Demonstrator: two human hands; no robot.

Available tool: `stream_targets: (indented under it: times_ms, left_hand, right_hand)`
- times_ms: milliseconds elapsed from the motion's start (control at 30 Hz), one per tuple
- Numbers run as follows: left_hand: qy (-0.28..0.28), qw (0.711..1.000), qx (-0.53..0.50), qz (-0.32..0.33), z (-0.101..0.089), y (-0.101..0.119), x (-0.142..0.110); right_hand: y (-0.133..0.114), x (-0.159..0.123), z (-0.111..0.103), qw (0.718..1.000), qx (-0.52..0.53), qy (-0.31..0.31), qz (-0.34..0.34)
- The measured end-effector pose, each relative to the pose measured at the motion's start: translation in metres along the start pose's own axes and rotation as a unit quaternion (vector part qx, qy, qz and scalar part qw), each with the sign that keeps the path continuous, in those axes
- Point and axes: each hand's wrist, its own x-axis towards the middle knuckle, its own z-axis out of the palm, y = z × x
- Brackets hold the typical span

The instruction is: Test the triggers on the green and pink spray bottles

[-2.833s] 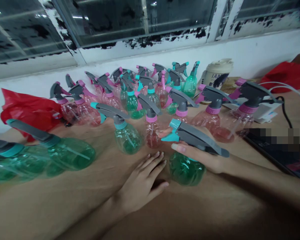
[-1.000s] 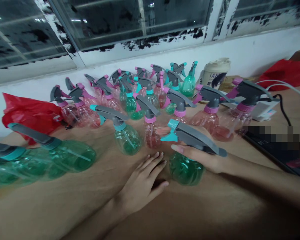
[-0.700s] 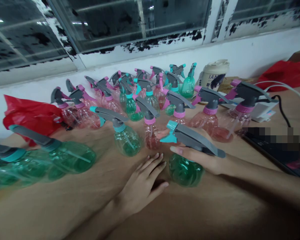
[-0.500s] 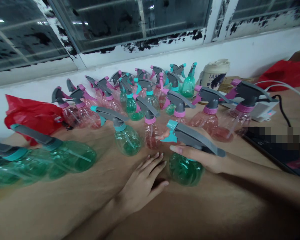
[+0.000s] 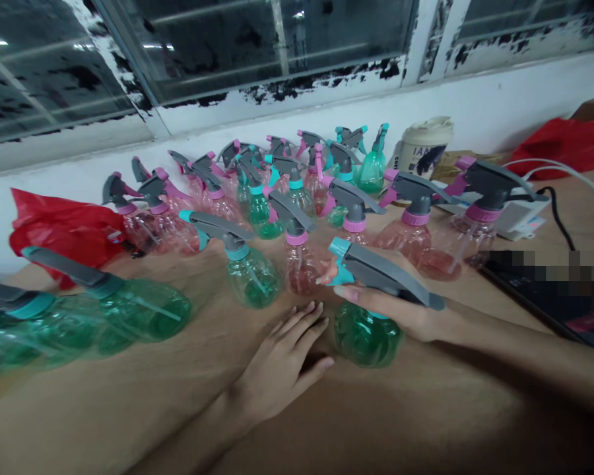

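My right hand (image 5: 416,313) is wrapped round the neck of a green spray bottle (image 5: 369,336) with a grey head and a turquoise nozzle and trigger. Its fingertips reach the trigger from behind, while the thumb lies along the near side. The bottle stands upright on the table, green liquid showing inside. Palm down, my left hand (image 5: 284,363) rests on the wooden table (image 5: 178,409) just left of that bottle, fingers stretched out and holding nothing. Beyond it stand another green spray bottle (image 5: 251,277) and a pink spray bottle (image 5: 301,264).
Several pink and green spray bottles crowd the back, by the wall. More green bottles (image 5: 143,307) line the left side. Red plastic bags (image 5: 64,231) lie at both sides. A phone (image 5: 529,297), a white adapter (image 5: 522,218) with cables and a paper cup (image 5: 426,145) are at right.
The fingers of my right hand have drawn the turquoise trigger slightly towards the bottle's neck. My left hand has stayed in place.
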Motion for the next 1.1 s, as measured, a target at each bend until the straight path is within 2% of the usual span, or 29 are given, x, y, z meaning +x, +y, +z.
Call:
stream_targets:
  times_ms: [333,600,867,1100]
  left_hand:
    - [0.004,1.0,-0.005,-0.002,-0.0014,0.0004,-0.0004]
    - [-0.002,1.0,-0.004,-0.006,-0.0015,0.0008,-0.0004]
    - [0.003,1.0,-0.015,-0.01,-0.0015,0.0011,-0.0002]
    - [0.019,0.997,-0.07,-0.039,-0.0018,0.0041,-0.0008]
  right_hand:
    - [-0.0063,0.0,0.0004,0.999,-0.034,0.014,-0.008]
    - [0.0001,0.0023,-0.0004,1.0,-0.016,-0.008,-0.026]
    - [0.0016,0.0003,0.0023,1.0,-0.01,0.01,-0.002]
    - [0.0004,-0.0026,0.0051,0.999,-0.032,0.026,0.012]
